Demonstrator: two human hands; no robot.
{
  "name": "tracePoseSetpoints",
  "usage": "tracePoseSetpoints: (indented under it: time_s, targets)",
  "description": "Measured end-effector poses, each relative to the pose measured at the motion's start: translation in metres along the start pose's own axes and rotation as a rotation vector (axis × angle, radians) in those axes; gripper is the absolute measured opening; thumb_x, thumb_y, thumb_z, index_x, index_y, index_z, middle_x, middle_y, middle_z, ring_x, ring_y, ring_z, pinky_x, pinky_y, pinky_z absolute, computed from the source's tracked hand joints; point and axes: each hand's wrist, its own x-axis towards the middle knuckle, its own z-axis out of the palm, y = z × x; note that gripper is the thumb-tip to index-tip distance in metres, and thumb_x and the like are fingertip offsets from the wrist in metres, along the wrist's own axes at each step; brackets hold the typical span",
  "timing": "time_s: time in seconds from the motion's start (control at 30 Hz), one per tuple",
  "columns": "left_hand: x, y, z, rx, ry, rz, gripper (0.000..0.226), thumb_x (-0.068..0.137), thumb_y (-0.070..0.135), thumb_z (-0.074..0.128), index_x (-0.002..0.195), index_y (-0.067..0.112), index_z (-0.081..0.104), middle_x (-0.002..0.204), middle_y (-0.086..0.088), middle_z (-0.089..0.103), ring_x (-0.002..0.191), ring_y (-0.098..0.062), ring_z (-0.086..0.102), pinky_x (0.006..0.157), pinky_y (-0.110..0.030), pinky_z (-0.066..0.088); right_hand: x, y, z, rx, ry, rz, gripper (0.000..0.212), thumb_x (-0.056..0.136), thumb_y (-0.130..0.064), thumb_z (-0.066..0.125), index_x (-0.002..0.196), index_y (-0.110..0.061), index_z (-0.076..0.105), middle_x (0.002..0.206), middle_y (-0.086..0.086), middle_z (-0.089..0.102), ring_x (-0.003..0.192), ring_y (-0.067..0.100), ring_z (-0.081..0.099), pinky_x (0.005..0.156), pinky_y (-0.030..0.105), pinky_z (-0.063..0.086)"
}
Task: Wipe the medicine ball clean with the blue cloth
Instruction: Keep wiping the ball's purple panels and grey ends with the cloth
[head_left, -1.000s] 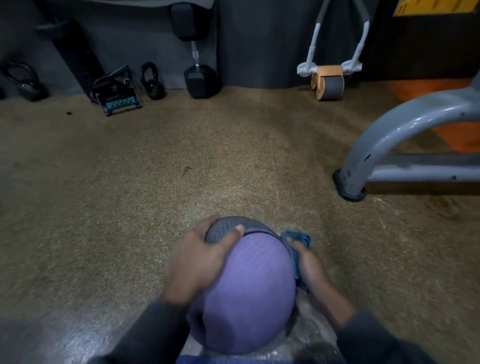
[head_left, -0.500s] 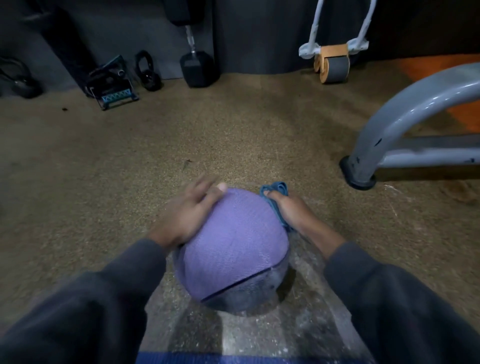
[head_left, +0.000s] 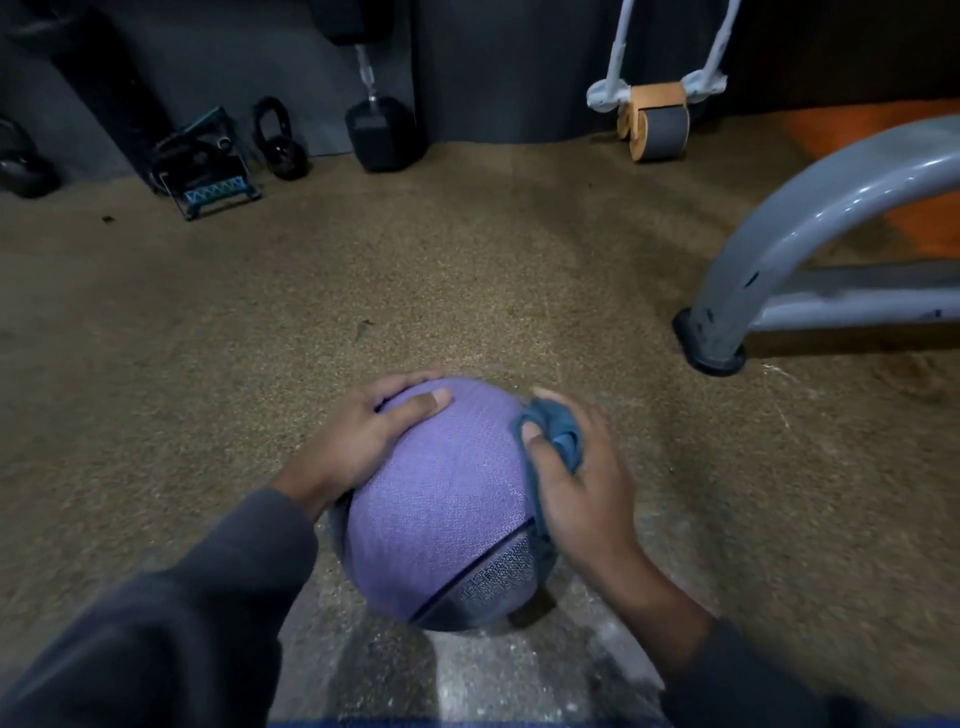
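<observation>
We see a round purple textured medicine ball with a dark grey panel (head_left: 441, 499) resting on the speckled brown gym floor (head_left: 363, 291), low in the middle of the head view. The left hand (head_left: 358, 441) lies spread over the ball's upper left side, fingers fairly straight and thumb flat on the purple surface. The right hand (head_left: 576, 478) grips a bunched blue cloth (head_left: 558, 434), thumb and fingers curled round it, and presses it against the ball's upper right side. Both arms wear dark grey sleeves (head_left: 208, 597). A curved grey metal machine frame (head_left: 769, 249) stands on the floor to the right, well apart from the ball. Along the far wall stand a black hex dumbbell (head_left: 382, 132) and a black kettlebell (head_left: 278, 140).
</observation>
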Motion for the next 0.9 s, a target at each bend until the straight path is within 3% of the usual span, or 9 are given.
tracePoseSetpoints:
  time_s: [0.07,0.27,0.37,0.43,0.5,0.6,0.7,0.77,0.9]
  targets:
    - [-0.014,-0.003,-0.002,0.005,0.015,0.041,0.048,0.073,0.056,0.066,0.116,0.034,0.070,0.124,0.024,0.065,0.119,0.005,0.056,0.101,-0.020,0.038,0.016,0.000,0.002,-0.008,-0.122,0.012,0.038,0.080,-0.048,0.056,0.116,-0.038,0.063,0.119,-0.017,0.062,0.108,0.006,0.058,0.092,0.029,0.042]
    - [-0.068,-0.025,0.007,0.063,0.261,0.131,0.048,0.077,0.057,0.061,0.121,0.039,0.066,0.130,0.021,0.062,0.127,0.001,0.051,0.107,-0.026,0.034,0.044,0.028,0.008,0.165,-0.317,0.615,0.023,0.092,-0.038,0.059,0.082,-0.019,0.068,0.083,0.005,0.070,0.075,0.023,0.065,0.078,0.037,0.047]
    - [-0.075,-0.027,0.007,0.002,0.284,0.115,0.049,0.076,0.057,0.061,0.120,0.037,0.065,0.132,0.020,0.062,0.128,0.001,0.051,0.106,-0.026,0.035,0.022,0.018,0.010,0.009,-0.244,0.474,0.034,0.086,-0.055,0.052,0.103,-0.029,0.067,0.102,-0.006,0.069,0.095,0.020,0.064,0.092,0.040,0.047]
    - [-0.075,-0.027,0.004,-0.060,0.280,0.070,0.050,0.074,0.059,0.061,0.120,0.039,0.065,0.130,0.022,0.062,0.125,0.005,0.052,0.102,-0.022,0.037,0.008,-0.004,0.007,-0.096,-0.207,0.205,0.038,0.089,-0.053,0.051,0.123,-0.037,0.059,0.120,-0.015,0.061,0.108,0.012,0.056,0.097,0.038,0.042]
    - [-0.078,-0.029,0.004,-0.089,0.304,0.062,0.051,0.073,0.058,0.061,0.119,0.038,0.065,0.128,0.023,0.063,0.122,0.006,0.054,0.098,-0.017,0.039,0.006,-0.018,0.010,-0.157,-0.231,0.003,0.039,0.088,-0.051,0.050,0.125,-0.041,0.056,0.123,-0.018,0.057,0.110,0.008,0.052,0.094,0.034,0.040]
    - [-0.088,-0.033,0.007,-0.099,0.371,0.041,0.054,0.070,0.058,0.060,0.117,0.031,0.065,0.123,0.021,0.065,0.119,0.007,0.055,0.100,-0.019,0.040,0.024,-0.004,0.014,-0.016,-0.297,0.205,0.031,0.082,-0.054,0.051,0.106,-0.037,0.063,0.107,-0.013,0.066,0.100,0.013,0.061,0.088,0.035,0.045]
    - [-0.089,-0.022,0.005,0.145,0.419,-0.001,0.054,0.074,0.065,0.050,0.114,0.030,0.060,0.118,0.010,0.062,0.116,-0.009,0.056,0.102,-0.038,0.042,0.039,0.015,0.013,0.058,-0.405,0.458,0.017,0.094,-0.041,0.057,0.085,-0.026,0.060,0.086,-0.003,0.064,0.082,0.019,0.061,0.072,0.030,0.041]
    - [-0.078,0.000,0.005,0.452,0.315,0.048,0.054,0.082,0.067,0.038,0.123,0.037,0.056,0.124,0.010,0.057,0.118,-0.013,0.053,0.103,-0.041,0.041,0.046,0.018,0.015,0.060,-0.450,0.490,0.019,0.096,-0.037,0.056,0.084,-0.023,0.060,0.082,0.000,0.063,0.075,0.018,0.059,0.066,0.028,0.038]
    - [-0.056,0.030,0.022,0.754,0.149,0.021,0.064,0.083,0.074,0.025,0.139,0.050,0.047,0.150,0.027,0.039,0.139,-0.006,0.036,0.110,-0.031,0.028,0.051,0.008,0.018,0.047,-0.496,0.562,0.024,0.094,-0.042,0.056,0.090,-0.020,0.064,0.094,0.008,0.069,0.087,0.027,0.065,0.081,0.038,0.047]
